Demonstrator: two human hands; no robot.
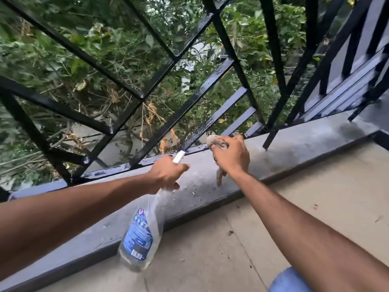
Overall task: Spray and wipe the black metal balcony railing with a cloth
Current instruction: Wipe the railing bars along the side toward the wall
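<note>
Ledge (294, 148); cloth (212, 140) perhaps half-hidden

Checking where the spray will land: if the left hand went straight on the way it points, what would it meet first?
Most likely the wet bottom rail, just past the nozzle of the bottle the left hand grips, left of the cloth in the right hand. Depth is unclear.

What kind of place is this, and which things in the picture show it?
Probably an outdoor balcony above ground level: a black metal railing stands on a grey ledge beside a concrete floor, and tree foliage shows through the bars.
</note>
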